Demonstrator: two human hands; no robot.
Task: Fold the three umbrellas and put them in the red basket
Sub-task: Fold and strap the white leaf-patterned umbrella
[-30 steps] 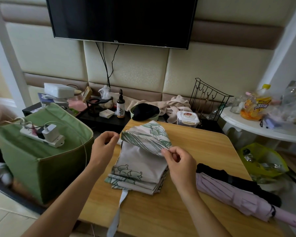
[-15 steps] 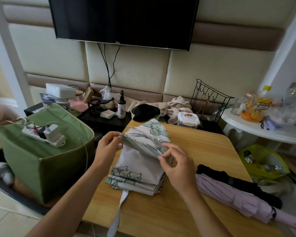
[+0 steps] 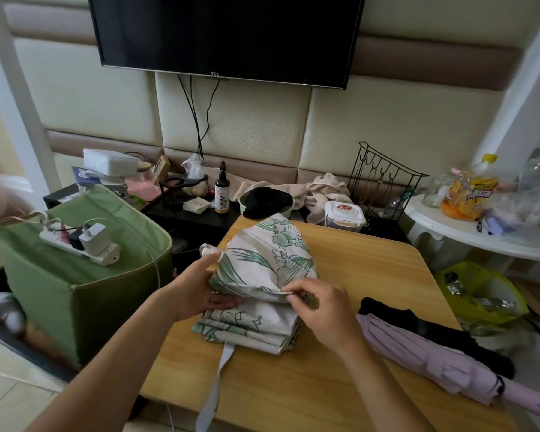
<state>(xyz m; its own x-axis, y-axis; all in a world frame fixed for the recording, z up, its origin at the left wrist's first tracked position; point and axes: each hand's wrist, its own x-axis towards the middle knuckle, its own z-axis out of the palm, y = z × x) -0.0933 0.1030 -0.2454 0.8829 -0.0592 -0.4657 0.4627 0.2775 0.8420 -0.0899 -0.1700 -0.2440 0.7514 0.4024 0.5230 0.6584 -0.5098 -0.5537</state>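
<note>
Head view, read from left to right. We note first one green fabric bin (image 3: 85, 285) beside the desk, carrying one white power strip (image 3: 81, 244) with chargers plugged in. No red basket is visible to us anywhere in the frame.

Next, the left hand (image 3: 197, 291) lies with fingers nearly straight against the left side of the floral umbrella (image 3: 262, 275), thumb up on the raised fold and fingers slipped in under it; we judge it pressing and steadying rather than gripping. The floral umbrella rests on the wooden desk (image 3: 371, 275) near its left edge, its canopy gathered into stacked pleats, with one pale closing strap (image 3: 212, 388) trailing off the front edge.

The right hand (image 3: 321, 307) pinches the hem of the top pleat between thumb and fingertips at the right side of the bundle.

In our judgement the step in hand is laying the pleats flat before wrapping. To do it well, the pinched fold should be drawn taut and set squarely over the layers below while the left hand holds the stack from spreading; the strap should then be brought round a tight bundle.

Further right lie one black umbrella (image 3: 418, 325) and one pink umbrella (image 3: 443, 363), side by side and touching, both collapsed.

Count: three umbrellas, none yet stowed; two hands; one green bin; one strap in view.
</note>
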